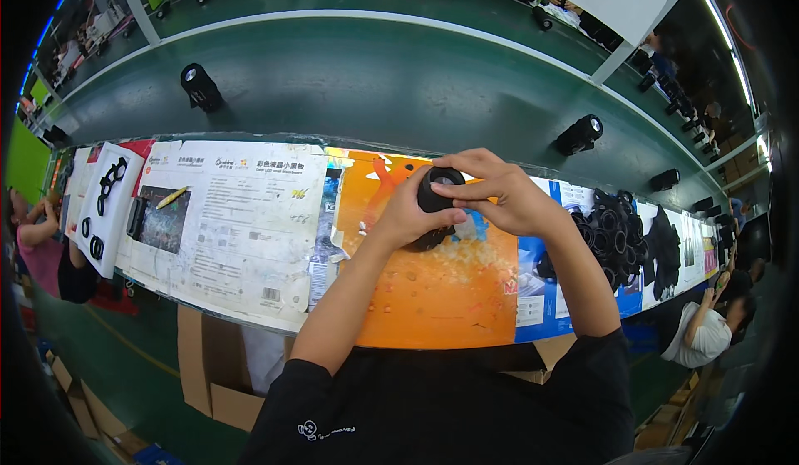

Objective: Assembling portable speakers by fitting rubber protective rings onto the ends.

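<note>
A black cylinder [439, 186], resembling a small portable speaker, stands slightly tilted over the orange printed sheet [441, 298] in front of me. My left hand [407, 209] is wrapped around its left side, thumb toward the near side. On the right, my right hand [501, 192] grips its upper end, the fingers bent over the rim and the thumb lower down. Around the round top face a ring-like edge shows. Both hands hide much of the body, so I cannot tell whether a separate ring sits between the fingers.
Beyond the bench runs a green conveyor belt [358, 74] carrying black cylinders [200, 88]. A pile of black rings [610, 236] lies to the right. At left are a white tray [116, 223] with black rings and a yellow pen-like tool [172, 198]. Other people sit on both sides.
</note>
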The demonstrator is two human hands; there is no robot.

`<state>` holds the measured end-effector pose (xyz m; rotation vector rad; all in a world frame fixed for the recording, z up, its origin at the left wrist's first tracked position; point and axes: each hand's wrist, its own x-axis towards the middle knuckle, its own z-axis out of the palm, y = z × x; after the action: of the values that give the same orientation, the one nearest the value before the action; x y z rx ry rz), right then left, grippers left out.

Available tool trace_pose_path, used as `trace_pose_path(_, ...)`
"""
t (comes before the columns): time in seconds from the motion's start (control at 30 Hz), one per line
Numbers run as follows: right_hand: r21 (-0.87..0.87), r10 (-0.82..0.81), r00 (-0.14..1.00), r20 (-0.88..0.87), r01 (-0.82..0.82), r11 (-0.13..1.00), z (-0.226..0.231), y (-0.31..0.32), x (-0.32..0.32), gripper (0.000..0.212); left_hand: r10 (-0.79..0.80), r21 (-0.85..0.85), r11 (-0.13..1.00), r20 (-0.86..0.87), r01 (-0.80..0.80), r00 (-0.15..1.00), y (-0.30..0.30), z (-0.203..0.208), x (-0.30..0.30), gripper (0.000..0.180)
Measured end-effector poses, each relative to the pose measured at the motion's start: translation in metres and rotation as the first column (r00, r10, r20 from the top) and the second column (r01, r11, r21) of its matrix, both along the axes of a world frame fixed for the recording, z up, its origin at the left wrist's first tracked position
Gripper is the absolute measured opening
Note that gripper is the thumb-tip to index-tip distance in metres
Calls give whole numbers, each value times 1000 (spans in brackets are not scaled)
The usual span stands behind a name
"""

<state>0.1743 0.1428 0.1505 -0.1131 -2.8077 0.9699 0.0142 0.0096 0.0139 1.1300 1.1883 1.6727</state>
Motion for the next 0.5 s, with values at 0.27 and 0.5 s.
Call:
trace_pose_path(0.27, 363, 173, 984, -41, -146, 920, 15, 1, -5, 49, 31, -21, 999, 94, -29, 995, -6, 5, 10, 73)
trace_pose_path(0.5, -247, -275, 919, 283, 347, 905, -37, 9, -62, 50, 97, 0, 995, -108, -97, 989, 1, 8, 18, 73)
